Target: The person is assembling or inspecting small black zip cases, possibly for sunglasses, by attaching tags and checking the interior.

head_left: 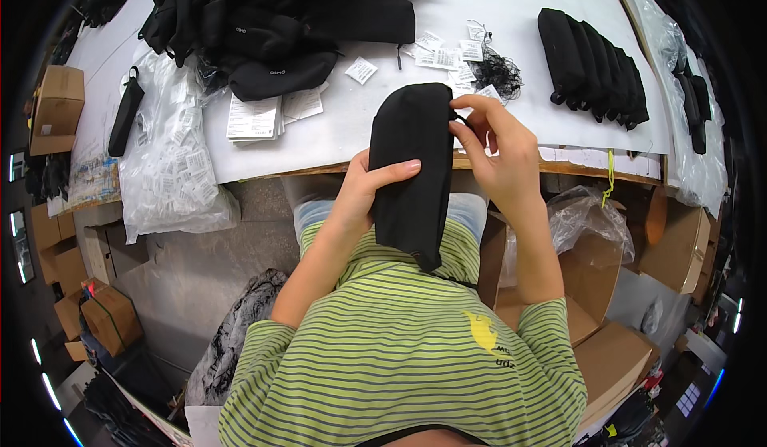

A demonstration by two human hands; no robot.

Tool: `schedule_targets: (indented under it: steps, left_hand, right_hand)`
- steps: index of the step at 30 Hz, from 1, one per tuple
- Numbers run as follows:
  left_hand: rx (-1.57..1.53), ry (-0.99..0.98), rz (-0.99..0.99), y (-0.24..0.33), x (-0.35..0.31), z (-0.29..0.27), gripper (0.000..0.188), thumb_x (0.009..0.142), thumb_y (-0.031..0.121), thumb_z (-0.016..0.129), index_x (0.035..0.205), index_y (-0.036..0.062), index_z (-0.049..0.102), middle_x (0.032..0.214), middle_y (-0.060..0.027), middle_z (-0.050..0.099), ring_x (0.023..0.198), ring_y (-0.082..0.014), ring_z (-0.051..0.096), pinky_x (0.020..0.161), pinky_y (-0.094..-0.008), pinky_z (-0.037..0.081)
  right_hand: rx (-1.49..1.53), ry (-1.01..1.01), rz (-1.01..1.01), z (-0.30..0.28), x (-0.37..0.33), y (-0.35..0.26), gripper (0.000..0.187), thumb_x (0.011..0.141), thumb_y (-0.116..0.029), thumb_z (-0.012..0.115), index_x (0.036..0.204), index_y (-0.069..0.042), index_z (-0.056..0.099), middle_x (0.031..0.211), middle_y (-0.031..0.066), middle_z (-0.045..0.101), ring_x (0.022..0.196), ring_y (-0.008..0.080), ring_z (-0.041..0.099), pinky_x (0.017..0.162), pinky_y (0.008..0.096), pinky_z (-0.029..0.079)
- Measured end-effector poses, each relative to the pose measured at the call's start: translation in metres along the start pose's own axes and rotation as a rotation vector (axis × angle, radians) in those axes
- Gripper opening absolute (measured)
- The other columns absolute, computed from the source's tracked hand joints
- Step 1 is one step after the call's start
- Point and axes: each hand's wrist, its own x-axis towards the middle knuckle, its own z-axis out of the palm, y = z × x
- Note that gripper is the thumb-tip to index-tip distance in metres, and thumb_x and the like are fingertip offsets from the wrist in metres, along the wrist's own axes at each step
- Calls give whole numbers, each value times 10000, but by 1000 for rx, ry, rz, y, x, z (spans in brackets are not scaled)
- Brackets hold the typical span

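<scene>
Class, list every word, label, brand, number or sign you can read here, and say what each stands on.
I won't copy wording; here is where it stands:
Black bags in the pile: short white lettering on several.
Striped shirt: dark letters beside a yellow print.
Loose white tags: print too small to read.
Paper stack: too small.
Clear plastic bag of labels: too small.
Held black pouch: no readable text.
</scene>
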Motion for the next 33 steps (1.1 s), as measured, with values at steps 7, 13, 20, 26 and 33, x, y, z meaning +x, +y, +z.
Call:
schedule_targets:
  steps: [7,13,20,26,33]
  left_hand:
    - [-90,14,-3,-6,1,2,277,765,70,698,999,-42,603,869,-103,669,733,-158,664,675,-266,552]
    - [-199,46,7,3,8,-7,224,803,101,666,980,-30,625,871,-94,681,723,-176,671,663,-272,558]
    - [-429,-17,-27,23,28,-28,173,849,136,628,934,-12,656,852,-107,693,715,-200,680,652,-300,574]
    - [-366,2,-32,21,28,-38,201,866,159,619,986,-1,638,911,-106,684,800,-201,675,721,-311,563]
    - [-445,39,-69,10,5,-7,352,974,275,468,1201,12,524,1113,-112,621,1035,-210,609,897,-355,499]
  right_hand:
    - [-180,27,-254,-6,0,3,103,781,-44,675,871,-49,624,685,44,540,566,199,528,499,301,419]
    - [-114,-201,-333,-15,-11,-22,170,702,-23,709,855,-46,640,643,53,483,552,203,498,485,315,388]
    - [-11,-387,-397,-8,-28,-28,173,685,-60,719,829,-46,624,647,29,484,565,180,511,488,303,403]
    - [-183,-336,-380,-15,-18,-34,270,659,-78,723,918,-115,658,916,38,571,825,209,564,725,339,448]
    - [-460,-243,-605,12,-28,-23,515,605,-150,726,1112,-199,653,1081,39,564,974,200,557,870,349,413]
